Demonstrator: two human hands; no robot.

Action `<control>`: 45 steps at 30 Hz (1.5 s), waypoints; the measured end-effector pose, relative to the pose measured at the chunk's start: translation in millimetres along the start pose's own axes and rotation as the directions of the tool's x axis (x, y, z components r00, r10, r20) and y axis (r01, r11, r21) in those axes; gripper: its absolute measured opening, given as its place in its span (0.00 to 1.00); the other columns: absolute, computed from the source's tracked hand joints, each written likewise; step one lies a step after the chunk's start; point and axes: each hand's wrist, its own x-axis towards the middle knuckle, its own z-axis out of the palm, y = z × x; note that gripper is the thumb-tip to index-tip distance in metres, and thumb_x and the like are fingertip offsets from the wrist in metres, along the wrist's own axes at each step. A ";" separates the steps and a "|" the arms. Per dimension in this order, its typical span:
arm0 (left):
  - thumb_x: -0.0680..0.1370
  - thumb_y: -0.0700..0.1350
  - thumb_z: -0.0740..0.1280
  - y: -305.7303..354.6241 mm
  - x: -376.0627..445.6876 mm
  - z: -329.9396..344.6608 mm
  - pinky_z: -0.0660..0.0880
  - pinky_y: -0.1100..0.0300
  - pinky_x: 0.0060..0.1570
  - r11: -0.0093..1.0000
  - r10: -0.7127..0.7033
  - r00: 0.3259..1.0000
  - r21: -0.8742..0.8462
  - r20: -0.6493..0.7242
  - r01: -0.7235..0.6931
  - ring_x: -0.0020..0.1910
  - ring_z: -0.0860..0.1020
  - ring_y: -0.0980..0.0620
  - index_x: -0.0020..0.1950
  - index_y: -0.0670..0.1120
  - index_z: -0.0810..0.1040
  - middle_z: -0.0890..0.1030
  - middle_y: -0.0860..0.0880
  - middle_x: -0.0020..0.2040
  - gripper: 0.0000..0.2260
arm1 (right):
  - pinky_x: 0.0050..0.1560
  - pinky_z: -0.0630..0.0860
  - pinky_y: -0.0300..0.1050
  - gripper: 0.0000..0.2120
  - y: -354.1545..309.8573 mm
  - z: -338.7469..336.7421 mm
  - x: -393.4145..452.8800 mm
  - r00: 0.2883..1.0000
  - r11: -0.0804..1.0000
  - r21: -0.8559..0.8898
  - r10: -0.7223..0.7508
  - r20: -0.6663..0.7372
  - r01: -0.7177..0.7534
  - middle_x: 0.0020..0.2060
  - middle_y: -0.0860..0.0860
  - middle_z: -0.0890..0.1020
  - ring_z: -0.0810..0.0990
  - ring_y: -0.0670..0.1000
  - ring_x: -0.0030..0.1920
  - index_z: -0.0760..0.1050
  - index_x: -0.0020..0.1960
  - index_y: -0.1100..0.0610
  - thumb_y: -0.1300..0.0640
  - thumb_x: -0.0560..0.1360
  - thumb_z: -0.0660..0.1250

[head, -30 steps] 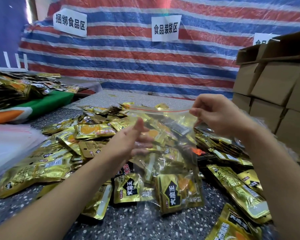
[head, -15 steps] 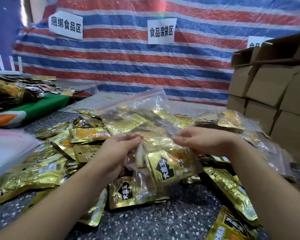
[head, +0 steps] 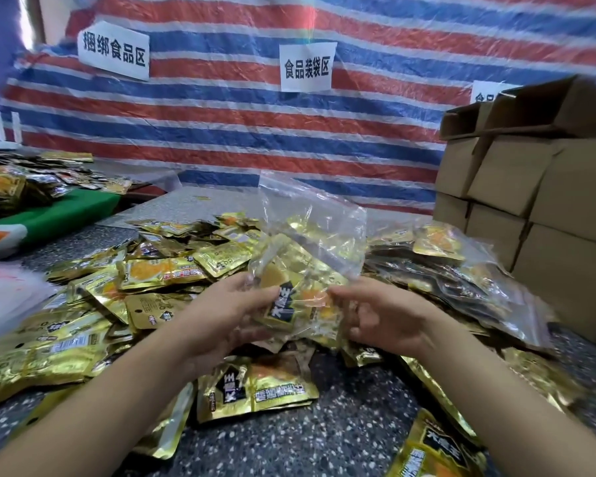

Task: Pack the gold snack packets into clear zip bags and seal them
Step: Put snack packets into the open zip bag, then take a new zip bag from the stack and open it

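zip bag [head: 310, 235]: clear, upright, packet-filled | gold packets [head: 93, 325]: heaped on table

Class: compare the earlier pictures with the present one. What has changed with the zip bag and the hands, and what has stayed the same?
The zip bag, hanging upright a second ago, was tipped over and brought low. The left hand and right hand, then apart at its top, now grip its filled end from both sides. The loose packets and boxes stayed put.

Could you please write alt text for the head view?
Both hands, left hand and right hand, hold a clear zip bag of gold snack packets above a loose packet pile on a speckled table; cardboard boxes stand right.
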 end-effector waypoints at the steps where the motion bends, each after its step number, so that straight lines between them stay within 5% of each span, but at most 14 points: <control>1: 0.74 0.40 0.70 0.3 -0.5 -0.3 0.80 0.60 0.33 1.000 0.021 1.000 -0.002 0.000 -0.021 0.41 0.85 0.48 0.59 0.40 0.77 0.86 0.44 0.45 0.14 | 0.42 0.80 0.46 0.11 2.2 0.4 -2.5 0.999 0.999 0.030 0.037 0.012 -0.037 0.46 0.55 0.85 0.84 0.52 0.43 0.79 0.53 0.57 0.54 0.73 0.70; 4: 0.72 0.40 0.70 1.1 -2.3 -0.5 0.78 0.62 0.29 0.998 0.061 0.997 -0.025 0.053 -0.059 0.42 0.84 0.45 0.58 0.42 0.79 0.85 0.45 0.45 0.15 | 0.58 0.78 0.56 0.17 4.7 2.8 -11.0 0.996 0.993 0.083 0.085 0.031 -0.088 0.51 0.61 0.84 0.83 0.60 0.55 0.81 0.54 0.58 0.48 0.72 0.68; 6: 0.70 0.40 0.70 4.0 -4.9 0.5 0.74 0.67 0.22 0.996 0.071 0.994 -0.061 0.082 -0.066 0.38 0.83 0.46 0.55 0.43 0.80 0.85 0.46 0.43 0.14 | 0.53 0.81 0.56 0.16 5.3 7.3 -15.8 0.998 0.990 0.125 0.060 0.019 -0.062 0.48 0.60 0.85 0.85 0.58 0.50 0.79 0.54 0.61 0.53 0.71 0.69; 8: 0.70 0.43 0.70 7.0 -5.2 0.7 0.79 0.60 0.32 0.994 0.104 0.990 -0.040 0.092 -0.101 0.41 0.83 0.47 0.57 0.45 0.80 0.85 0.45 0.48 0.15 | 0.44 0.83 0.53 0.16 7.0 11.8 -19.9 1.000 0.975 0.222 0.024 0.017 -0.027 0.49 0.61 0.84 0.85 0.58 0.45 0.76 0.55 0.65 0.60 0.69 0.71; 11: 0.70 0.52 0.70 8.1 -3.4 -0.2 0.78 0.50 0.50 0.988 0.131 0.991 -0.081 0.038 -0.128 0.48 0.82 0.44 0.58 0.45 0.78 0.84 0.41 0.54 0.20 | 0.45 0.84 0.53 0.16 7.3 16.4 -22.3 1.000 0.920 0.392 -0.016 0.001 0.015 0.48 0.63 0.83 0.85 0.59 0.46 0.75 0.57 0.69 0.66 0.70 0.67; 14: 0.72 0.58 0.66 8.7 -1.2 -3.5 0.79 0.49 0.49 0.985 0.106 0.994 -0.134 -0.037 -0.110 0.52 0.84 0.42 0.62 0.45 0.75 0.85 0.44 0.53 0.24 | 0.58 0.80 0.54 0.19 -9.0 10.7 -20.8 0.987 0.773 0.615 -0.108 -0.117 0.158 0.53 0.64 0.81 0.83 0.60 0.57 0.73 0.64 0.68 0.66 0.73 0.64; 17: 0.72 0.60 0.64 8.8 -2.1 -2.9 0.79 0.51 0.45 0.993 0.084 0.996 -0.076 -0.034 -0.086 0.51 0.84 0.42 0.64 0.46 0.73 0.85 0.45 0.54 0.26 | 0.52 0.80 0.49 0.15 -48.8 -13.1 -14.4 0.938 0.555 0.756 -0.198 -0.286 0.348 0.51 0.65 0.83 0.84 0.58 0.47 0.74 0.63 0.68 0.65 0.77 0.63; 19: 0.72 0.61 0.63 7.9 -2.7 -0.6 0.80 0.53 0.42 0.998 0.062 0.998 -0.030 -0.021 -0.063 0.49 0.85 0.43 0.64 0.47 0.74 0.85 0.46 0.53 0.26 | 0.48 0.80 0.48 0.11 -74.8 -31.5 -8.4 0.898 0.504 0.745 -0.207 -0.388 0.438 0.48 0.63 0.83 0.82 0.57 0.46 0.75 0.59 0.67 0.63 0.79 0.63; 22: 0.70 0.62 0.62 6.2 -4.6 3.7 0.79 0.53 0.43 0.999 0.041 0.999 0.035 0.002 -0.041 0.46 0.85 0.45 0.63 0.48 0.74 0.86 0.48 0.51 0.27 | 0.61 0.77 0.53 0.10 -86.7 -57.5 3.9 0.873 0.575 0.687 -0.107 -0.475 0.444 0.52 0.66 0.78 0.79 0.62 0.54 0.73 0.54 0.68 0.60 0.83 0.59; 24: 0.69 0.63 0.62 5.0 -5.0 5.1 0.79 0.53 0.44 0.997 0.026 1.000 0.072 0.004 -0.026 0.45 0.85 0.45 0.63 0.47 0.75 0.86 0.47 0.50 0.28 | 0.66 0.74 0.56 0.14 -81.2 -70.6 11.4 0.862 0.518 0.723 -0.055 -0.505 0.457 0.49 0.70 0.75 0.76 0.65 0.63 0.68 0.52 0.72 0.59 0.84 0.57; 28: 0.68 0.63 0.64 2.9 -5.2 5.1 0.79 0.55 0.40 0.995 0.002 1.000 0.097 0.003 -0.002 0.41 0.84 0.48 0.61 0.47 0.77 0.86 0.46 0.50 0.29 | 0.63 0.77 0.52 0.18 -67.6 -86.2 21.1 0.824 0.468 0.723 -0.018 -0.567 0.508 0.58 0.66 0.77 0.79 0.60 0.62 0.65 0.70 0.68 0.60 0.83 0.60; 33: 0.67 0.63 0.64 3.3 -3.9 6.3 0.77 0.56 0.40 0.995 -0.019 1.000 0.095 0.019 0.017 0.38 0.82 0.49 0.61 0.45 0.77 0.86 0.46 0.48 0.29 | 0.59 0.78 0.51 0.13 -57.9 -84.8 20.3 0.798 0.411 0.717 -0.046 -0.600 0.563 0.64 0.65 0.75 0.80 0.60 0.61 0.67 0.65 0.69 0.66 0.82 0.61; 39: 0.68 0.63 0.64 3.8 -4.4 5.4 0.77 0.58 0.37 0.996 -0.022 0.999 0.092 0.032 0.019 0.37 0.82 0.50 0.61 0.44 0.77 0.86 0.47 0.46 0.29 | 0.75 0.62 0.53 0.25 -52.4 -78.8 11.5 0.795 0.336 0.731 -0.106 -0.597 0.594 0.72 0.65 0.67 0.68 0.59 0.74 0.52 0.77 0.69 0.68 0.83 0.55; 45: 0.69 0.62 0.64 3.1 -3.4 5.1 0.78 0.59 0.35 0.995 -0.020 0.999 0.094 0.036 0.016 0.37 0.82 0.51 0.60 0.44 0.78 0.86 0.47 0.46 0.28 | 0.74 0.64 0.56 0.27 -45.6 -73.0 -2.3 0.818 0.347 0.747 -0.129 -0.561 0.567 0.71 0.67 0.68 0.70 0.62 0.72 0.46 0.78 0.68 0.65 0.84 0.55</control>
